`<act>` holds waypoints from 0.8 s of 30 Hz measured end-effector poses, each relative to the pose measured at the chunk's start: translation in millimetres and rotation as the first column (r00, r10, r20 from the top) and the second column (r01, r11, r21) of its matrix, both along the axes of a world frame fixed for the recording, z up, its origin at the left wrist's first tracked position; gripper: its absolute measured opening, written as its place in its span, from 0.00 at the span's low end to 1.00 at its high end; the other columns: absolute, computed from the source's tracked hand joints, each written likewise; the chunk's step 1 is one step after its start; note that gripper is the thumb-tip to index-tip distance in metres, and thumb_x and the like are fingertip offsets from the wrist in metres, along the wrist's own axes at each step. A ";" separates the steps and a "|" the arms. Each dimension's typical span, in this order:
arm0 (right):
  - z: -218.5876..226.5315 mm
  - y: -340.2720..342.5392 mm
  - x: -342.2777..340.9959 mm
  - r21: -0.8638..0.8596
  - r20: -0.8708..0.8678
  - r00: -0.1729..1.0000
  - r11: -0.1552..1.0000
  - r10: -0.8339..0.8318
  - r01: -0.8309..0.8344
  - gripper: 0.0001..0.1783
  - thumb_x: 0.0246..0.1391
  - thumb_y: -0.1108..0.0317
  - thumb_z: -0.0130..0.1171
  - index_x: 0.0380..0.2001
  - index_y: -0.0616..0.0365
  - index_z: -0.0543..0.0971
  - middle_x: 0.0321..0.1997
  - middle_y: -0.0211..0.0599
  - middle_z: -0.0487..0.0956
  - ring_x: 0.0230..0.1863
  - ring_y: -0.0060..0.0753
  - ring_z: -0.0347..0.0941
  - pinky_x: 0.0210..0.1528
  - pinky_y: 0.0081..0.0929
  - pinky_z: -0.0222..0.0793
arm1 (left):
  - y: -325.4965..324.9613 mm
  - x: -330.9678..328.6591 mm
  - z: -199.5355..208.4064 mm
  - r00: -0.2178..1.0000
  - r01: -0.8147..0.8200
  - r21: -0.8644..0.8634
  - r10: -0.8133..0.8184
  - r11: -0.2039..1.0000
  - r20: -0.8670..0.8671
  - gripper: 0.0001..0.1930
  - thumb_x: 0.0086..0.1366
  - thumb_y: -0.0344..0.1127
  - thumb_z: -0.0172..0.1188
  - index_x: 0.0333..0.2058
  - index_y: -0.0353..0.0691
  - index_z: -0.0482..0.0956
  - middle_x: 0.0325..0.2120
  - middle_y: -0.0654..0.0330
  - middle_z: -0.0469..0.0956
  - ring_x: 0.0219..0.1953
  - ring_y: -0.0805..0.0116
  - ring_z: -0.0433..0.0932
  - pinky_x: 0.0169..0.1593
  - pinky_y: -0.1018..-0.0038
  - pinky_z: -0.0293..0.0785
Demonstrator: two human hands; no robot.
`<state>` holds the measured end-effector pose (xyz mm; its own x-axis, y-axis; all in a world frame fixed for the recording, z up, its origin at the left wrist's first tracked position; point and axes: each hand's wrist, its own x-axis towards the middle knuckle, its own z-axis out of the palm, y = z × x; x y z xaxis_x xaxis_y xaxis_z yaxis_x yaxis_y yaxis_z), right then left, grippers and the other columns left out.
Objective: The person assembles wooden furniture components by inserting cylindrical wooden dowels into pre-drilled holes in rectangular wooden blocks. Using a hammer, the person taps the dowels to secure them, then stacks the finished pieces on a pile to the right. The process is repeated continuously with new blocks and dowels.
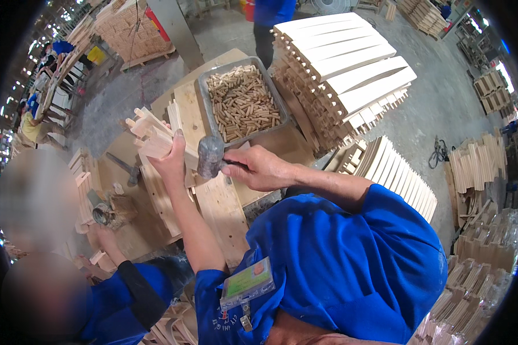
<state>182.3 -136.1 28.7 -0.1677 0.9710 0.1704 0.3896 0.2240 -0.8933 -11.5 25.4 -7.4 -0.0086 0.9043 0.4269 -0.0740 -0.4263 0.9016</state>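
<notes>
My left hand [171, 160] is closed around several pale wooden pieces [149, 131], their ends pointing up and away from me. In my right hand [265, 168] is the dark handle of a mallet [210, 154]. The mallet's grey, worn head is close to the right of my left hand; whether it touches the wood I cannot tell. Just beyond both hands stands a grey tray [202, 95] full of short wooden dowels [242, 103]. Under my hands lies a plank [221, 213] on the worktable.
A hammer [133, 173] lies left of my left hand. Beside me on the left a co-worker's hand [105, 238] is near another mallet [102, 214]. Tall stacks of wooden slats [342, 63] rise at the right of the table. Behind the tray stands another person [273, 11].
</notes>
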 end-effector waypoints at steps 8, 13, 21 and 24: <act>2.2 -1.4 -0.1 -0.068 0.099 0.993 0.996 0.068 -0.061 0.16 0.69 0.56 0.58 0.41 0.61 0.79 0.25 0.55 0.77 0.30 0.62 0.77 0.34 0.51 0.70 | 3.9 -10.0 -5.9 0.993 -0.024 -0.058 0.017 0.998 -0.119 0.30 0.59 0.23 0.71 0.60 0.32 0.73 0.49 0.56 0.80 0.50 0.66 0.80 0.55 0.68 0.78; 31.7 11.8 11.1 0.083 0.152 0.987 0.994 0.055 -0.069 0.11 0.67 0.62 0.60 0.38 0.59 0.77 0.21 0.52 0.74 0.22 0.56 0.75 0.27 0.47 0.68 | -3.7 -0.5 1.2 0.997 0.052 -0.149 -0.060 0.987 -0.049 0.41 0.60 0.27 0.73 0.69 0.35 0.61 0.55 0.54 0.74 0.55 0.63 0.76 0.57 0.67 0.76; 198.1 69.8 6.3 0.545 0.179 0.976 0.838 -0.125 0.008 0.13 0.71 0.63 0.58 0.36 0.62 0.72 0.23 0.53 0.69 0.23 0.55 0.65 0.28 0.40 0.65 | -15.2 2.9 15.9 0.997 -0.006 -0.100 -0.002 0.995 -0.077 0.44 0.55 0.27 0.72 0.66 0.35 0.55 0.53 0.49 0.72 0.53 0.63 0.77 0.53 0.66 0.80; 191.5 104.9 -6.7 0.642 0.110 0.979 0.764 -0.171 0.062 0.14 0.72 0.60 0.56 0.36 0.60 0.73 0.23 0.52 0.71 0.23 0.57 0.66 0.28 0.40 0.66 | -14.8 6.5 21.2 0.990 -0.015 -0.017 0.013 1.000 -0.137 0.41 0.55 0.26 0.71 0.65 0.36 0.57 0.52 0.50 0.73 0.52 0.63 0.77 0.54 0.66 0.79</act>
<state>175.6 -31.3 220.2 -0.1375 0.6648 0.7342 0.5687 0.6599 -0.4910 -5.1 10.6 13.8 0.0359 0.9119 0.4089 0.0567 -0.4104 0.9101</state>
